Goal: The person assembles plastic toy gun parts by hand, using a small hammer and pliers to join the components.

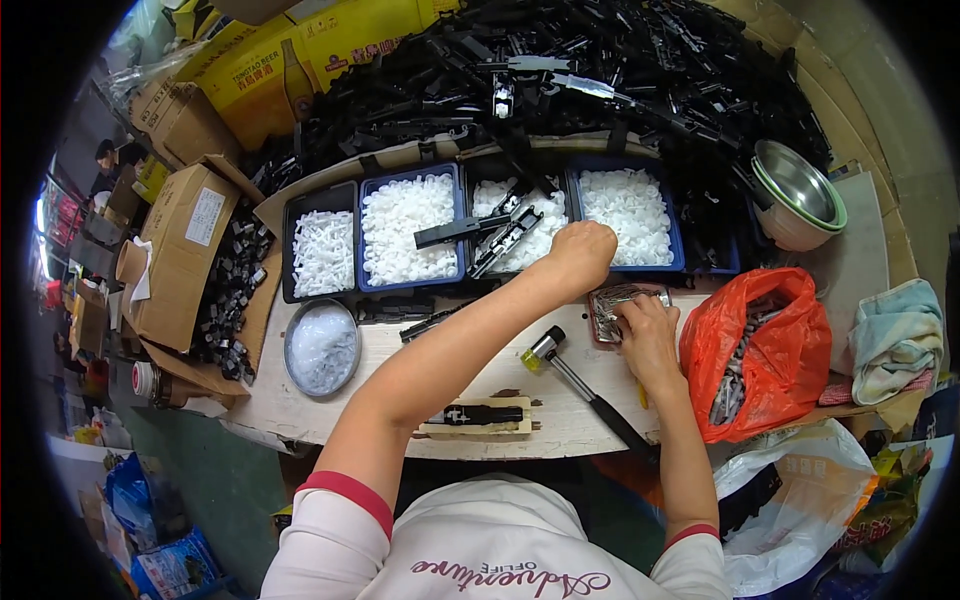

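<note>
My left hand (583,252) is closed at the front edge of a blue bin (573,190) of white plastic pieces (625,205); whatever its fingertips pinch is hidden. Lower and to the right, my right hand (652,340) dips curled fingers into a small tray (597,338) of thin metal pins (612,312). I cannot make out what it grips. A hammer (585,385) with a yellow face and black handle lies between my forearms. Beside my left forearm, a black part (482,415) rests in a wooden fixture (520,428).
More bins of white pieces (410,225) line the back, with black assemblies (500,235) across them. Behind rises a large heap of black parts (560,80). A round dish (322,347) stands left; a red bag (760,350), stacked bowls (797,190) and a cloth (897,340) sit right.
</note>
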Demonstrator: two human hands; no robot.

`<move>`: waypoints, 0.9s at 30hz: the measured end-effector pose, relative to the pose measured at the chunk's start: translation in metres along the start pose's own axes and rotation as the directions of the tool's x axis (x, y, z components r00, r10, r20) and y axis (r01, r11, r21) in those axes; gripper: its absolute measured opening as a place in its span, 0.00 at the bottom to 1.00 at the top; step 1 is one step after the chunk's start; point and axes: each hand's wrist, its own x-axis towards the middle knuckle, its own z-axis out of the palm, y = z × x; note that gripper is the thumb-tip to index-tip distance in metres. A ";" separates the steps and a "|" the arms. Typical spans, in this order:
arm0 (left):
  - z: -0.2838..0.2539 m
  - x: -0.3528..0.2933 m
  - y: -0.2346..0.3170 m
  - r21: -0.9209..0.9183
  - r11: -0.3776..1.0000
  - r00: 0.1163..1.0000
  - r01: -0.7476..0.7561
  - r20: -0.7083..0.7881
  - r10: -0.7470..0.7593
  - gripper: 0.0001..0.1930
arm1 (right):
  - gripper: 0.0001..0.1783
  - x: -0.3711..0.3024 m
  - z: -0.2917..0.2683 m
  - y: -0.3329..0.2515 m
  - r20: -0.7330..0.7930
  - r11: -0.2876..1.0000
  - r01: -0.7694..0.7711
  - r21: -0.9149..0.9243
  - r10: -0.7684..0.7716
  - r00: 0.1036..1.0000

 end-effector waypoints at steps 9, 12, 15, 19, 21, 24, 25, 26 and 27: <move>-0.020 -0.084 -0.024 -0.903 0.225 0.926 0.367 0.331 -0.182 0.06 | 0.05 -0.003 -0.023 -0.014 -0.038 0.765 -0.113 0.634 0.178 0.983; -0.018 -0.137 -0.024 -0.913 -0.087 0.898 0.398 0.407 -0.165 0.06 | 0.04 -0.010 -0.026 -0.041 0.114 0.485 -0.222 0.846 0.243 0.963; -0.015 -0.180 -0.024 -0.881 -0.296 0.888 0.370 0.429 -0.166 0.10 | 0.05 -0.016 -0.031 -0.081 0.143 0.365 -0.148 0.919 0.040 0.989; -0.020 -0.209 -0.027 -0.884 -0.343 0.910 0.317 0.385 -0.151 0.10 | 0.06 -0.022 -0.013 -0.105 0.108 0.393 -0.063 0.918 -0.094 0.990; -0.019 -0.218 -0.029 -0.895 -0.341 0.921 0.287 0.356 -0.161 0.10 | 0.06 -0.024 -0.006 -0.113 0.117 0.399 -0.067 0.914 -0.101 0.988; -0.023 -0.225 -0.029 -0.902 -0.339 0.925 0.268 0.339 -0.172 0.10 | 0.06 -0.026 -0.006 -0.121 0.112 0.387 -0.074 0.919 -0.078 0.991; -0.024 -0.227 -0.029 -0.899 -0.338 0.919 0.278 0.351 -0.178 0.10 | 0.06 -0.026 -0.006 -0.123 0.114 0.390 -0.074 0.918 -0.080 0.990; -0.024 -0.228 -0.028 -0.899 -0.341 0.920 0.275 0.349 -0.178 0.10 | 0.06 -0.026 -0.007 -0.125 0.108 0.382 -0.068 0.922 -0.084 0.991; -0.024 -0.230 -0.027 -0.908 -0.331 0.926 0.258 0.330 -0.183 0.09 | 0.06 -0.027 -0.007 -0.127 0.102 0.374 -0.062 0.925 -0.087 0.991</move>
